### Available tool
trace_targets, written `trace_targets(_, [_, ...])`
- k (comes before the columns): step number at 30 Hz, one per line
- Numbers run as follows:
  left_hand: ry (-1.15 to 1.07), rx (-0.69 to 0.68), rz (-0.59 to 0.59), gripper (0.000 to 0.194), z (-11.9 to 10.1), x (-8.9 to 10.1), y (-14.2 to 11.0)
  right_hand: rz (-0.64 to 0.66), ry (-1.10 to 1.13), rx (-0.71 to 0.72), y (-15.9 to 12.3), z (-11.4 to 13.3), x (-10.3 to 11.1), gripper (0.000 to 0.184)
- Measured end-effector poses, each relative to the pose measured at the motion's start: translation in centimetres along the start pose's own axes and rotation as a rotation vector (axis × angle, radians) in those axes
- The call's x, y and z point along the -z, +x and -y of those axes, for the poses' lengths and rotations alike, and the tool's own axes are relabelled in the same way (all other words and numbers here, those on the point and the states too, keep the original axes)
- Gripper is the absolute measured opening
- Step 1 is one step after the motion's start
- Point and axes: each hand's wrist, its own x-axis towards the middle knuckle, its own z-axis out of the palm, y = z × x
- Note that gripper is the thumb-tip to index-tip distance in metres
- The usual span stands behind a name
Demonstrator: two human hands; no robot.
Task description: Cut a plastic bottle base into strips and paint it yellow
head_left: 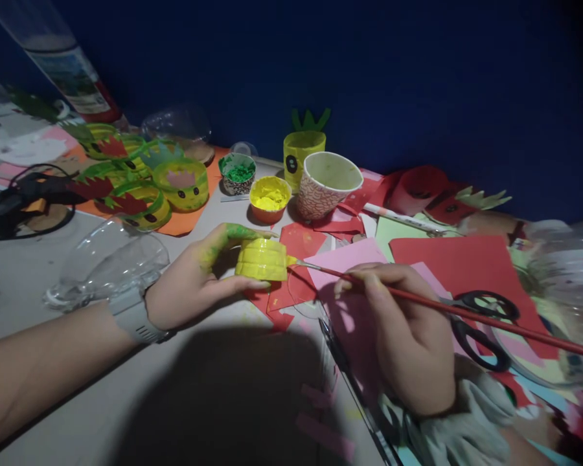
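Note:
My left hand (189, 278), smeared green and yellow on the thumb side, grips a small ribbed piece (261, 260) coated in glossy yellow paint; it looks like a cut bottle bottom. A thin red paintbrush (432, 299) is pinched in my right hand (408, 330). Its yellow-loaded tip touches or nearly touches the right edge of the piece. Just behind stand a small cup of yellow paint (271, 197) and a cup of green paint (238, 173).
Beyond are a patterned paper cup (328, 184) and a yellow pineapple-like cup (305, 155). Decorated yellow-green rings (182, 184) lie left, near a clear plastic bottle piece (111, 259). Black-handled scissors (483, 323), a pen (342, 362) and red paper (461, 278) lie right.

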Motion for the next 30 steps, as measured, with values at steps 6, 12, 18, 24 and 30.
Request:
trace_targets(6, [0.221, -0.101, -0.016, 0.043, 0.4, 0.4, -0.2, 0.099, 0.315, 0.167, -0.5, 0.4, -0.3, 0.020])
trace_targets(12, [0.235, -0.095, -0.012, 0.046, 0.4, 0.2, -0.1, 0.163, 0.177, 0.171, -0.5, 0.0, -0.1, 0.019])
trace_targets(18, [0.261, -0.090, 0.005, 0.045, 0.3, 0.3, -0.2, 0.061, 0.101, 0.067, -0.2, -0.5, 0.1, 0.009])
trace_targets(24, [0.190, -0.080, -0.015, 0.045, 0.4, 0.3, -0.2, -0.065, 0.231, 0.077, 0.1, 0.2, -0.1, 0.011])
trace_targets(30, [0.164, -0.091, 0.006, 0.046, 0.5, 0.1, -0.3, 0.076, 0.235, 0.147, -0.5, 0.2, -0.2, 0.018])
